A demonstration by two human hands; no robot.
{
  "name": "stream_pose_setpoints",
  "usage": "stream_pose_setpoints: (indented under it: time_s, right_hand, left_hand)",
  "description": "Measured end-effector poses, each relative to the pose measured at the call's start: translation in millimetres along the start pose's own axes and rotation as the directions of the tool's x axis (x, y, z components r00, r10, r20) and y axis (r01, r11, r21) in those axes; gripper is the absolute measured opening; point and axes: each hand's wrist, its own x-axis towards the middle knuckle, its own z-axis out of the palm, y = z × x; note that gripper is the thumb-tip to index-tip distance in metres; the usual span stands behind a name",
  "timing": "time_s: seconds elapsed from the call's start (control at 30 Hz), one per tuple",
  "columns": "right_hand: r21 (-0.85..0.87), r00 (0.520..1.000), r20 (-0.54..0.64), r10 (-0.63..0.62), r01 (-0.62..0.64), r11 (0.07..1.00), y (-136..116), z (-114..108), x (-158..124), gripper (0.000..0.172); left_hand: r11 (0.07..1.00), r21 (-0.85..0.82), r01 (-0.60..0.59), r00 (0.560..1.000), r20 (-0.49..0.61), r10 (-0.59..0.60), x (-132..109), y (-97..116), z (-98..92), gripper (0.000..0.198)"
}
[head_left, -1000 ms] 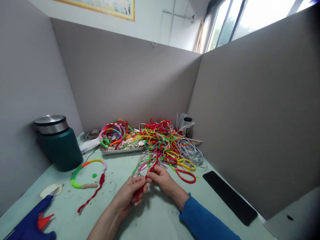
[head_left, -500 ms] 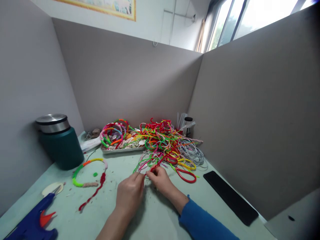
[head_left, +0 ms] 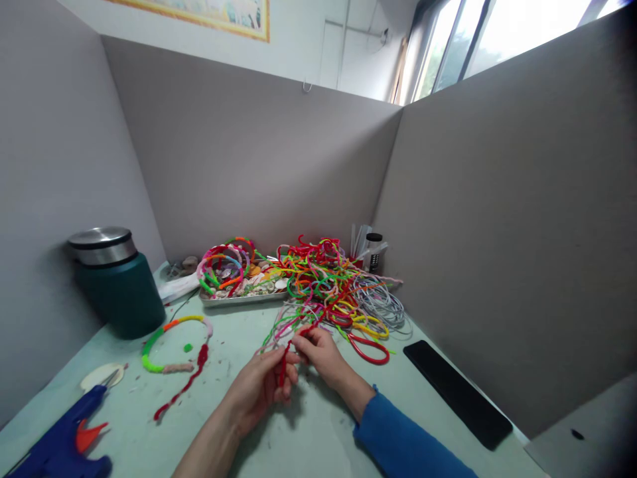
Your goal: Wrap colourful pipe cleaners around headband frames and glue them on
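My left hand and my right hand meet at the middle of the pale green table. Both pinch one red pipe cleaner; the left fingers curl round its lower end, the right fingers hold its upper end. Just behind the hands lies a tangled pile of coloured pipe cleaners. A red loop lies to the right of my right hand.
A metal tray of shells and wrapped rings sits at the back. A teal jar with a steel lid stands left. A half-wrapped coloured ring, a blue glue gun and a black phone lie on the table.
My left hand has turned palm-up and drawn back a little, and the red pipe cleaner now shows between its fingers. My right hand stayed close by the pile's edge.
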Motion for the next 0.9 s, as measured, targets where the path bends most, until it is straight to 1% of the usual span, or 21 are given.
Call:
stream_pose_setpoints:
  time_s: [0.1,0.23,0.33,0.4,0.47,0.5,0.53,0.57,0.6,0.63,0.67,0.7,0.73,0.77,0.8,0.83,0.87,0.9]
  right_hand:
    - [0.005,1.000,0.009,0.007,-0.007,1.000,0.8,0.4,-0.8,0.031]
    - [0.030,0.999,0.039,0.010,-0.011,0.999,1.7,-1.0,-1.8,0.031]
    - [0.050,0.997,0.080,0.005,-0.009,0.999,1.4,-1.8,-2.7,0.030]
    - [0.030,0.997,0.073,0.003,-0.005,1.000,1.4,-1.7,-2.9,0.029]
    - [-0.005,1.000,0.029,-0.006,0.006,1.000,2.4,-0.9,-2.4,0.027]
    - [-0.031,1.000,0.005,-0.013,0.014,0.999,3.4,-0.1,-1.9,0.026]
    - [-0.058,1.000,-0.016,-0.024,0.023,0.998,4.6,0.8,-1.2,0.024]
    - [-0.087,0.999,-0.029,-0.034,0.032,0.996,5.9,2.0,-0.6,0.023]
    - [-0.117,0.999,-0.033,-0.040,0.036,0.993,7.3,3.2,0.0,0.022]
    - [-0.144,0.999,-0.033,-0.035,0.030,0.989,8.5,4.5,0.6,0.021]
    - [-0.165,0.999,-0.036,-0.020,0.014,0.986,9.4,5.5,1.0,0.022]
    - [-0.178,0.999,-0.048,0.003,-0.011,0.984,9.9,6.1,1.3,0.023]
    - [-0.184,0.998,-0.065,0.027,-0.038,0.982,10.0,6.2,1.5,0.024]
    - [-0.183,0.996,-0.076,0.048,-0.061,0.981,9.9,5.7,1.6,0.026]
    - [-0.177,0.996,-0.073,0.060,-0.072,0.982,9.5,4.6,1.7,0.028]
    - [-0.166,0.996,-0.057,0.063,-0.072,0.983,9.1,3.1,1.8,0.029]
    - [-0.154,0.998,-0.028,0.063,-0.066,0.986,8.7,1.3,1.8,0.030]
    - [-0.142,0.998,0.000,0.059,-0.059,0.988,8.3,-0.4,1.8,0.031]
  left_hand:
    - [1.000,-0.018,-0.016,0.998,0.057,0.017,-1.7,-0.5,0.6,0.029]
    - [0.999,-0.023,-0.035,0.997,0.075,0.037,-1.6,-0.6,0.2,0.028]
    - [1.000,-0.020,-0.017,0.996,0.083,0.019,-1.6,-0.6,1.5,0.026]
    - [0.999,0.045,-0.009,0.998,0.065,0.006,-1.2,-0.4,2.2,0.027]
    - [0.977,0.212,-0.035,0.999,-0.008,0.038,-0.3,0.1,1.4,0.026]
    - [0.937,0.342,-0.073,0.993,-0.060,0.099,0.2,0.2,0.4,0.024]
    - [0.863,0.490,-0.118,0.975,-0.108,0.195,0.5,0.2,-1.0,0.021]
    - [0.754,0.640,-0.150,0.939,-0.146,0.311,0.4,-0.1,-2.5,0.018]
    - [0.621,0.768,-0.157,0.890,-0.162,0.426,0.1,-0.8,-4.1,0.013]
    - [0.492,0.861,-0.130,0.839,-0.169,0.517,-0.4,-1.7,-5.6,0.009]
    - [0.386,0.919,-0.083,0.802,-0.168,0.573,-1.1,-2.9,-6.7,0.009]
    - [0.312,0.949,-0.033,0.779,-0.171,0.603,-1.6,-4.1,-7.5,0.014]
    - [0.271,0.962,0.009,0.767,-0.181,0.616,-1.8,-5.0,-8.0,0.017]
    - [0.260,0.965,0.023,0.766,-0.184,0.615,-1.6,-5.5,-8.2,0.018]
    - [0.278,0.961,0.004,0.775,-0.179,0.606,-1.0,-5.4,-8.3,0.016]
    - [0.324,0.945,-0.036,0.794,-0.170,0.584,0.0,-4.5,-8.4,0.013]
    - [0.402,0.912,-0.081,0.820,-0.169,0.547,1.3,-2.9,-8.7,0.013]
    - [0.511,0.851,-0.118,0.854,-0.176,0.490,2.6,-0.8,-9.1,0.020]
